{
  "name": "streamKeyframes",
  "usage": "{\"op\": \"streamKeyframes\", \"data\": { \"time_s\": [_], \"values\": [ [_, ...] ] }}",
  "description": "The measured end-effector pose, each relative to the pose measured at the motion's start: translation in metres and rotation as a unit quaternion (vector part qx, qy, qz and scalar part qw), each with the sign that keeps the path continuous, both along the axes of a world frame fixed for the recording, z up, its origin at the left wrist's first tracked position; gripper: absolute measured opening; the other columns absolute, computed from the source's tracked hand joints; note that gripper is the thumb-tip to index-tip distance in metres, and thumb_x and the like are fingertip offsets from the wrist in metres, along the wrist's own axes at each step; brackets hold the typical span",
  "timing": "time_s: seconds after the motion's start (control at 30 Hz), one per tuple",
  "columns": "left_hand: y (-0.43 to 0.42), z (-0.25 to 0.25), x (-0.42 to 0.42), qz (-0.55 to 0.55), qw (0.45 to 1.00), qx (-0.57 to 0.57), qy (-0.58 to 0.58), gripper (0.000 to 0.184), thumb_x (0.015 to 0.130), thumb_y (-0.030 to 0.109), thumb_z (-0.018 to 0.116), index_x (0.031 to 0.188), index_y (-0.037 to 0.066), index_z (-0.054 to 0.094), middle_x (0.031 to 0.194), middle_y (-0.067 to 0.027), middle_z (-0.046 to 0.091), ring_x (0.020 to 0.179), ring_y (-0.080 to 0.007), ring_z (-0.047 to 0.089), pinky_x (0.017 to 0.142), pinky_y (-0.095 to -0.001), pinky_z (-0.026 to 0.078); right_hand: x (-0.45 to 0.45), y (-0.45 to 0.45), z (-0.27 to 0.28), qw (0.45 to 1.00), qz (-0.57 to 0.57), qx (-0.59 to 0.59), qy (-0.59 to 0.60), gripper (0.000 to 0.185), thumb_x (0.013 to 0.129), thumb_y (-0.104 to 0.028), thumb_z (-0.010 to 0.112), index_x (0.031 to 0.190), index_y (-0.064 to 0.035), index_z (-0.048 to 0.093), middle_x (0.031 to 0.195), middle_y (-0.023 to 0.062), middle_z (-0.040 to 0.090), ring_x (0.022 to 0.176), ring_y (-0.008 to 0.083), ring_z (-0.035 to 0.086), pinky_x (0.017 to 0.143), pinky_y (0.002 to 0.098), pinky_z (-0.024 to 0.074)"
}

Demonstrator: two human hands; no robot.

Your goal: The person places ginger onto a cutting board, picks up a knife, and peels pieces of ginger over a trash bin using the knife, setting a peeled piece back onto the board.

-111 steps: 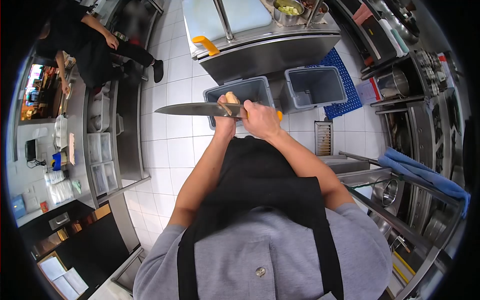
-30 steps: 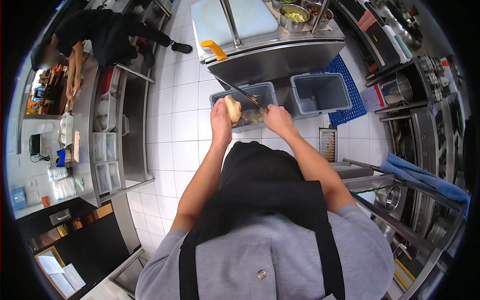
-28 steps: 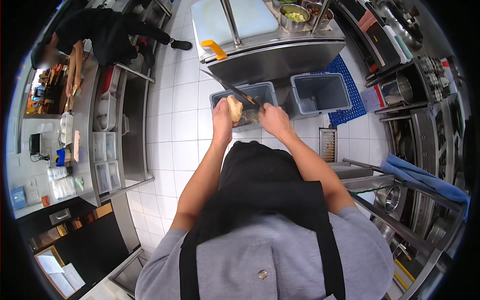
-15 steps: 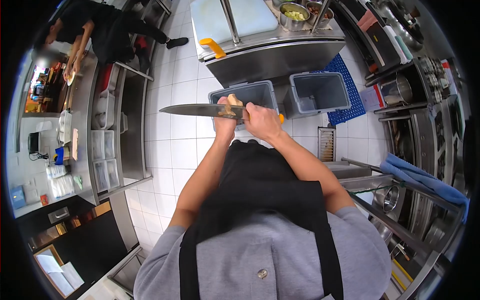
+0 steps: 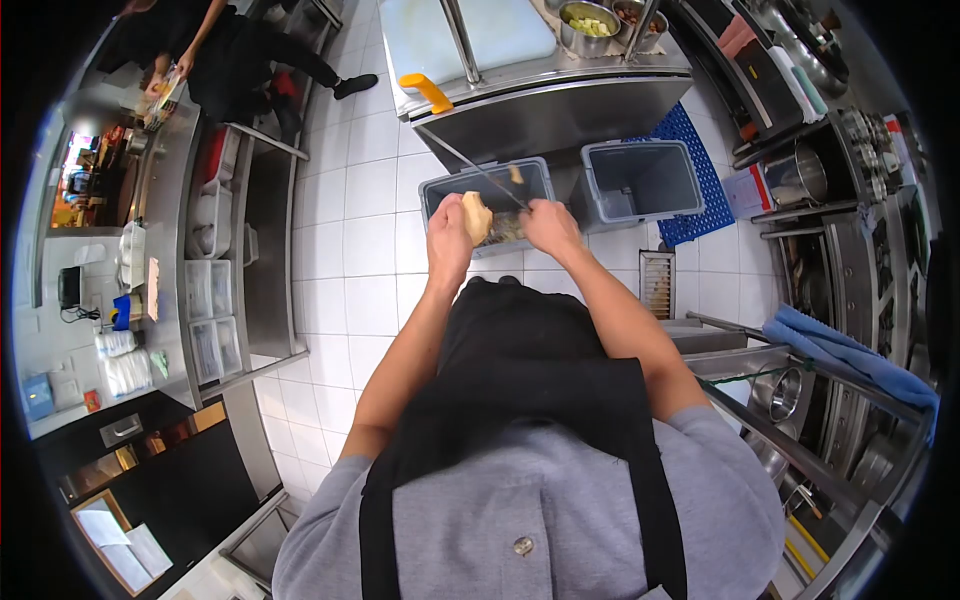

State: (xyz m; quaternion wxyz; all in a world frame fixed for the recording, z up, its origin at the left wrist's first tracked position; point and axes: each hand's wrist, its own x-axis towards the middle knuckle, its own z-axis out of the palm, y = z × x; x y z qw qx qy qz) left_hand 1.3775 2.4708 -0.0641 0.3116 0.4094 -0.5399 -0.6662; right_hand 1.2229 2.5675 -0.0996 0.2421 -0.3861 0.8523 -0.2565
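Note:
My left hand (image 5: 450,240) is closed around a pale, knobbly piece of ginger (image 5: 477,218), whose bare side faces right. My right hand (image 5: 550,228) grips the handle of a large chef's knife (image 5: 470,163). Its blade shows nearly edge-on and points up and left, apart from the ginger. A small pale peel piece (image 5: 516,174) is beside the blade; whether it clings or falls I cannot tell. Both hands are over a grey bin (image 5: 432,188) with scraps at its bottom.
A second grey bin (image 5: 640,150) stands to the right on a blue mat (image 5: 700,215). Ahead is a steel counter (image 5: 550,115) with a white cutting board (image 5: 470,40), a yellow handle (image 5: 427,93) and metal bowls (image 5: 588,28). A co-worker (image 5: 230,60) is at the far left.
The knife has swung off the ginger, from lying flat across it to pointing away up-left. My right hand has moved right, and a peel piece has come away. The co-worker's hands have shifted.

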Motion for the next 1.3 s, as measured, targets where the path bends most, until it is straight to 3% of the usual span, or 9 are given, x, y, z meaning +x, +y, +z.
{"op": "streamKeyframes", "data": {
  "time_s": [0.2, 0.27, 0.43, 0.63, 0.7, 0.97, 1.03, 1.23, 1.3],
  "values": [
    [-0.008, -0.008, -0.001, -0.043, 0.999, -0.007, -0.029, 0.036, 0.105, 0.027, 0.040, 0.095, 0.001, 0.063, 0.082, -0.0033, 0.061, 0.076, -0.0132, 0.056, 0.069, -0.0305, 0.045, 0.025, 0.001, 0.040, 0.996, -0.008, -0.084, 0.032, 0.029, 0.093, -0.026, 0.055, 0.088, 0.0012, 0.063, 0.086, 0.0266, 0.069, 0.079, 0.0482, 0.067, 0.074, 0.0552, 0.0542],
    [-0.004, -0.013, -0.009, 0.041, 0.994, -0.023, -0.094, 0.037, 0.104, 0.028, 0.042, 0.093, -0.002, 0.062, 0.086, -0.0117, 0.067, 0.082, -0.0254, 0.064, 0.073, -0.0386, 0.047, 0.031, -0.002, 0.044, 0.989, 0.026, -0.129, 0.063, 0.027, 0.094, -0.025, 0.055, 0.086, 0.0003, 0.061, 0.083, 0.0254, 0.069, 0.076, 0.0473, 0.067, 0.072, 0.0552, 0.0540],
    [-0.003, -0.002, -0.007, -0.010, 0.976, -0.143, -0.162, 0.037, 0.102, 0.029, 0.045, 0.099, -0.003, 0.064, 0.091, -0.0197, 0.069, 0.088, -0.0393, 0.064, 0.079, -0.0449, 0.048, 0.032, -0.008, 0.048, 0.976, 0.084, -0.167, 0.109, 0.025, 0.094, -0.024, 0.054, 0.084, -0.0006, 0.058, 0.080, 0.0233, 0.070, 0.073, 0.0453, 0.068, 0.070, 0.0556, 0.0542],
    [-0.010, 0.007, 0.002, 0.040, 0.991, -0.095, -0.081, 0.040, 0.104, 0.031, 0.042, 0.097, -0.001, 0.063, 0.085, -0.0108, 0.067, 0.079, -0.0223, 0.064, 0.071, -0.0377, 0.051, 0.012, -0.002, 0.029, 0.999, 0.006, -0.026, 0.029, 0.028, 0.095, -0.026, 0.054, 0.088, 0.0000, 0.063, 0.085, 0.0254, 0.071, 0.078, 0.0480, 0.068, 0.075, 0.0555, 0.0544],
    [-0.010, 0.017, 0.005, 0.007, 0.995, 0.082, -0.060, 0.034, 0.105, 0.029, 0.042, 0.104, 0.002, 0.062, 0.094, -0.0090, 0.067, 0.078, -0.0142, 0.063, 0.056, -0.0304, 0.046, 0.014, 0.000, 0.031, 0.998, 0.015, -0.046, 0.034, 0.028, 0.095, -0.026, 0.054, 0.088, 0.0000, 0.062, 0.085, 0.0252, 0.070, 0.077, 0.0477, 0.068, 0.074, 0.0556, 0.0541],
    [-0.005, -0.021, -0.002, 0.008, 0.984, 0.157, 0.082, 0.036, 0.108, 0.039, 0.040, 0.107, 0.009, 0.060, 0.084, -0.0013, 0.061, 0.063, -0.0096, 0.053, 0.046, -0.0235, 0.034, 0.042, 0.000, 0.046, 0.959, 0.098, -0.234, 0.129, 0.021, 0.091, -0.021, 0.058, 0.081, -0.0036, 0.056, 0.072, 0.0188, 0.068, 0.066, 0.0409, 0.067, 0.062, 0.0523, 0.0536],
    [-0.002, -0.014, -0.003, 0.008, 0.992, 0.113, 0.062, 0.019, 0.104, 0.025, 0.046, 0.091, 0.015, 0.056, 0.080, 0.0031, 0.055, 0.067, -0.0062, 0.052, 0.049, -0.0240, 0.040, 0.042, 0.000, 0.046, 0.958, 0.107, -0.229, 0.137, 0.020, 0.091, -0.020, 0.058, 0.080, -0.0040, 0.055, 0.072, 0.0183, 0.068, 0.065, 0.0400, 0.067, 0.062, 0.0517, 0.0537],
    [0.000, -0.001, 0.002, 0.005, 0.988, 0.132, 0.083, 0.011, 0.100, 0.013, 0.049, 0.093, 0.013, 0.058, 0.081, 0.0019, 0.055, 0.070, -0.0078, 0.053, 0.053, -0.0259, 0.044, 0.036, -0.001, 0.036, 0.950, 0.112, -0.251, 0.148, 0.018, 0.089, -0.019, 0.059, 0.079, -0.0043, 0.054, 0.071, 0.0180, 0.067, 0.064, 0.0389, 0.067, 0.059, 0.0510, 0.0535],
    [0.000, -0.003, 0.001, 0.001, 0.992, 0.105, 0.073, 0.016, 0.104, 0.022, 0.046, 0.099, 0.012, 0.057, 0.082, 0.0010, 0.057, 0.066, -0.0079, 0.052, 0.049, -0.0241, 0.039, 0.033, -0.002, 0.033, 0.947, 0.104, -0.266, 0.146, 0.018, 0.089, -0.019, 0.059, 0.079, -0.0044, 0.054, 0.071, 0.0180, 0.067, 0.064, 0.0390, 0.067, 0.059, 0.0510, 0.0534]
  ]
}}
